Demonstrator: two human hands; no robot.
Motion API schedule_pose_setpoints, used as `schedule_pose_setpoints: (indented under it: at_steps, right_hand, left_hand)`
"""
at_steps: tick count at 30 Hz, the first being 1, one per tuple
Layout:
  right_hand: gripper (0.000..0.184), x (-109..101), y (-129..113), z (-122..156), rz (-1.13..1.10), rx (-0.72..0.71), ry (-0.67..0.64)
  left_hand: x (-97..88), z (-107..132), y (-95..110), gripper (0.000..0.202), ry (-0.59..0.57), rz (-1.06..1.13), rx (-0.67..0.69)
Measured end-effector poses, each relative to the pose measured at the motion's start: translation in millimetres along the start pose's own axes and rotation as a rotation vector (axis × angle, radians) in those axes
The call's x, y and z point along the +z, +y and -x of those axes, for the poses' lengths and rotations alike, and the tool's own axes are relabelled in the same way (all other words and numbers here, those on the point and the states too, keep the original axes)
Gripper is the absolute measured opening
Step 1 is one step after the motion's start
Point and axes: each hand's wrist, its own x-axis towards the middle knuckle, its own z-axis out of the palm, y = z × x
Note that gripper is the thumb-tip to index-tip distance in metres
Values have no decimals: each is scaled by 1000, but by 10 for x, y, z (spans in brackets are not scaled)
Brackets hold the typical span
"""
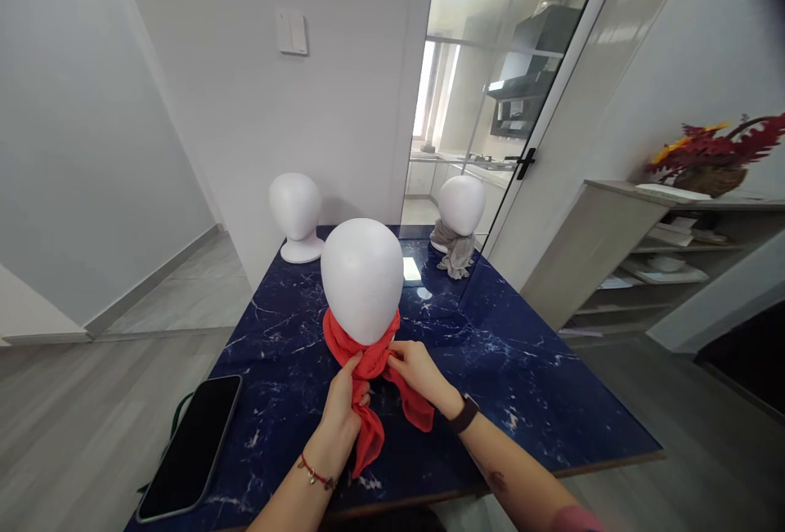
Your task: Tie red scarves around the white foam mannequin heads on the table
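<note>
A white foam mannequin head (361,279) stands on the dark blue marble table (521,385) right in front of me. A red scarf (368,360) is wrapped round its neck, with two ends hanging down in front. My left hand (344,405) is closed on the left part of the scarf just below the knot. My right hand (417,370) pinches the scarf at the knot from the right; a dark watch sits on that wrist. A red bracelet is on my left wrist.
A black phone (191,446) lies at the table's near left corner. A bare mannequin head (296,213) stands at the back left, and one wearing a grey scarf (457,250) at the back right. A shelf with red flowers (711,152) stands to the right.
</note>
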Motion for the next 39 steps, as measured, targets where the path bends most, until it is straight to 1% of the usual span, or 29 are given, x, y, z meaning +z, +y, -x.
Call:
schedule_pose_setpoints:
  at_steps: [2, 4, 5, 7, 9, 11, 13, 16, 19, 22, 26, 29, 32, 33, 34, 37, 38, 39]
  right_hand:
    - [13, 65, 2, -32, -347, 60, -83]
    - [16, 107, -18, -21, -695, 148, -182]
    - [18, 118, -30, -8, -834, 199, -213]
    - [20, 129, -44, 15, -1019, 281, -224]
    - [25, 142, -35, 17, -1109, 312, -203]
    - [28, 163, -1, -2, -1163, 309, -182]
    - [26, 189, 44, -33, -1233, 322, -180]
    - [26, 216, 95, -71, -1370, 342, -240]
    - [29, 222, 99, -93, -1467, 329, -326]
    - [25, 213, 69, -108, -1513, 307, -327]
    - [26, 206, 22, -121, -1501, 321, -315]
    - [27, 236, 1, -118, -1421, 332, -266]
    - [32, 263, 14, -104, -1234, 234, -186]
    - [34, 255, 26, -97, -1138, 191, -117]
    - [36, 233, 39, -86, -1018, 154, -1]
    - [40, 96, 52, -36, -546, 50, 508]
    - [39, 40, 38, -15, -386, -12, 630]
    - [36, -11, 15, 6, -244, -89, 675]
  left_hand:
    - [-25, 5, -17, 14, -21, -17, 10]
    - [-39, 0, -44, 15, -36, -52, 17]
    - [-44, -6, -57, 14, -47, -70, 12]
    - [-52, -25, -71, 11, -75, -99, -6]
    - [-70, -53, -64, 9, -94, -114, -19]
    - [-101, -86, -44, 12, -90, -125, -10]
    - [-144, -120, -27, 17, -86, -122, 7]
    - [-197, -165, -31, 18, -97, -89, 52]
    - [-198, -174, -52, 17, -68, -65, 96]
    - [-149, -130, -59, 18, -16, -62, 101]
    - [-87, -35, -68, 14, -1, -25, 77]
    - [-70, 7, -112, 13, -7, -13, 67]
    - [-59, 5, -163, 12, 7, 14, 115]
    - [-54, -2, -173, 12, 9, 27, 129]
    - [-49, -10, -180, 12, 13, 35, 136]
    - [-40, -35, -188, 11, 41, 32, 113]
    - [-41, -43, -190, 12, 52, 26, 106]
    - [-44, -50, -193, 13, 56, 22, 103]
